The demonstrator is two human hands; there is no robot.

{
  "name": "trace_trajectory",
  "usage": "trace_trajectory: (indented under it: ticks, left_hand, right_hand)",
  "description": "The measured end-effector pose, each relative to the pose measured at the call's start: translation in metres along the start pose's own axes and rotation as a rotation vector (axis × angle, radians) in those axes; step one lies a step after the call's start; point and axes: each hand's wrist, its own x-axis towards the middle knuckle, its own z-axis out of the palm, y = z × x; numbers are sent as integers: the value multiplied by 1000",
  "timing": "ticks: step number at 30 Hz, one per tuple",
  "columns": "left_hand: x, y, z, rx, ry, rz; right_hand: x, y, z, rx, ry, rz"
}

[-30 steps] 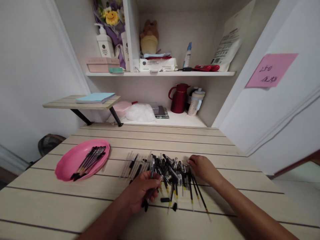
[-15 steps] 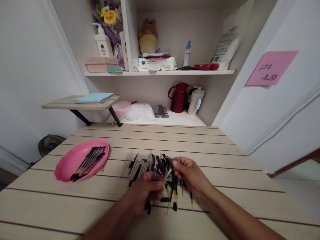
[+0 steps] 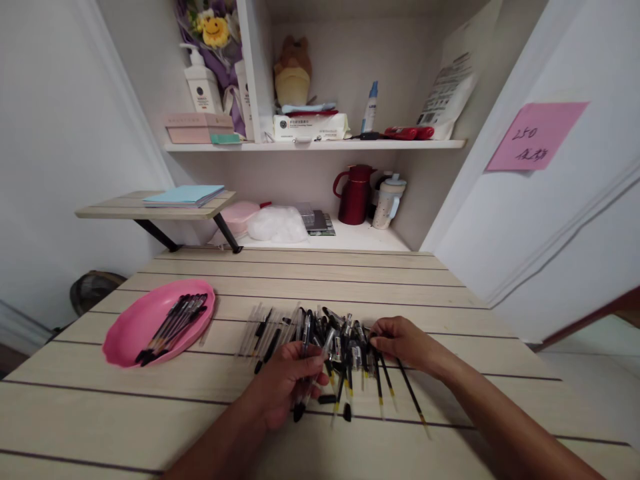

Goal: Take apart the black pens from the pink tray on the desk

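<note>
A heap of black pens and loose pen parts (image 3: 345,343) lies in the middle of the wooden table (image 3: 320,280). My left hand (image 3: 285,383) is closed round a small bundle of pens (image 3: 306,373) at the heap's near left side. My right hand (image 3: 405,343) rests at the heap's right edge, fingers pinched on a pen part among the pile. Several clear pen barrels (image 3: 260,327) lie to the left of the heap. A pink tray (image 3: 127,333) at the left holds several assembled black pens (image 3: 173,320).
A small raised wooden shelf (image 3: 125,208) with a blue booklet (image 3: 183,195) stands at the back left. The alcove behind the table holds a red jug (image 3: 355,195), a white cup (image 3: 387,200) and a plastic bag (image 3: 277,223). A pink note (image 3: 535,137) is stuck on the right wall.
My right hand rose from the pile to meet the left hand's bundle, then went back down to the heap's right edge. The left hand kept hold of its pens.
</note>
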Motion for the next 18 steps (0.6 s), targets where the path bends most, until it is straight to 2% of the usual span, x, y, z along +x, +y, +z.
trace_trajectory:
  ticks: [2, 4, 6, 7, 8, 13, 15, 18]
  left_hand:
    - [1, 1, 3, 12, 21, -1]
    - [3, 1, 5, 11, 38, 18]
    - [5, 0, 8, -2, 45, 41]
    - [6, 0, 9, -8, 47, 49]
    - [7, 0, 10, -18, 49, 57]
    - [12, 1, 14, -75, 37, 129]
    - [12, 3, 15, -86, 23, 154]
    - [9, 6, 17, -77, 40, 161]
  right_hand:
    - [-2, -6, -1, -53, 0, -9]
    - [-2, -15, -1, -108, 86, -22]
    - [-3, -25, 3, -79, 157, -34]
    - [-5, -30, 8, -18, 144, -35]
    - [-6, -35, 14, 66, 96, -35]
    - [-21, -55, 56, 452, -339, -56]
    - [-25, -59, 68, 562, -407, -36]
    - [-26, -59, 77, 681, -419, 19]
